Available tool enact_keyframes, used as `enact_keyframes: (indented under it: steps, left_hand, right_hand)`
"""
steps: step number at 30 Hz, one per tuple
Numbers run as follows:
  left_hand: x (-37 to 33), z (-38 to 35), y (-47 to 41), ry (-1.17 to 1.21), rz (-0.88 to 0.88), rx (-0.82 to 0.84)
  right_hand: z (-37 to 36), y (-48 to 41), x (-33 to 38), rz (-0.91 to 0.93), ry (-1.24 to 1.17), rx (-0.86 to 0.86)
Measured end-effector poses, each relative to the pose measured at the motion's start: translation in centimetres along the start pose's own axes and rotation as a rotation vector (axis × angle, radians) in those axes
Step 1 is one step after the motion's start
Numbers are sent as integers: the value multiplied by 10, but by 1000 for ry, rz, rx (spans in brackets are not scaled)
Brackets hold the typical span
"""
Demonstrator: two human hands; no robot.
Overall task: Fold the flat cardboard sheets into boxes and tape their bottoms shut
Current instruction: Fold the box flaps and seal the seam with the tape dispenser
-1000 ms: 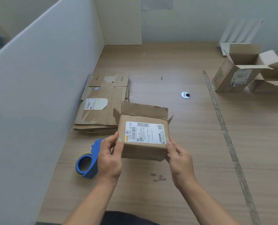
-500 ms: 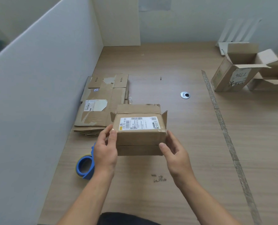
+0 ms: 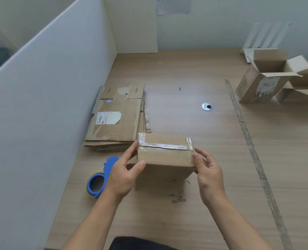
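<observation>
A small brown cardboard box (image 3: 165, 156) is held just above the wooden table in front of me, its taped bottom seam facing up. My left hand (image 3: 124, 175) grips the box's left end, thumb on the near face and fingers behind the left edge. My right hand (image 3: 208, 170) holds the right end with thumb and fingertips. A stack of flat cardboard sheets (image 3: 117, 118) lies against the white partition to the left. A blue tape dispenser (image 3: 100, 179) sits on the table beside my left wrist.
A white partition wall (image 3: 50, 105) runs along the left. Two assembled open boxes (image 3: 268, 78) stand at the far right. A metal grommet hole (image 3: 206, 107) is in the table's middle, and a strip of old tape (image 3: 248, 141) runs down the table on the right.
The box has been rotated toward me: its labelled side and open flaps went out of sight and the taped bottom seam came up on top. Both hands shifted their hold on its ends.
</observation>
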State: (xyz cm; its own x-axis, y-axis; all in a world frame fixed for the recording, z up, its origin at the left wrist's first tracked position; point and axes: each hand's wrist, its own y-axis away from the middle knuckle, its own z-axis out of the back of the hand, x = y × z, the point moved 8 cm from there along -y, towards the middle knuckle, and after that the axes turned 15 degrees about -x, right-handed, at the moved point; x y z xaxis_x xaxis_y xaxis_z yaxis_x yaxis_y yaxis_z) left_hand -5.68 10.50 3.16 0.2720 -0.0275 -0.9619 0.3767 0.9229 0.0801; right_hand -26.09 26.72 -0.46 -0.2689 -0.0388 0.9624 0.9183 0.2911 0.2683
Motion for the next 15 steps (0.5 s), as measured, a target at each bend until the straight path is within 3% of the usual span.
enact_keyframes:
  steps: [6,11,15]
  left_hand:
    - [5,4,1,-39,40,-156]
    - [2,6,12,-133,19,-325]
    - [-4,-8,20,-173,-41,-287]
  right_hand:
    - [-8,10,5,20,121,160]
    - [-3,16,13,200,298,13]
    - [-6,20,19,257,372,-52]
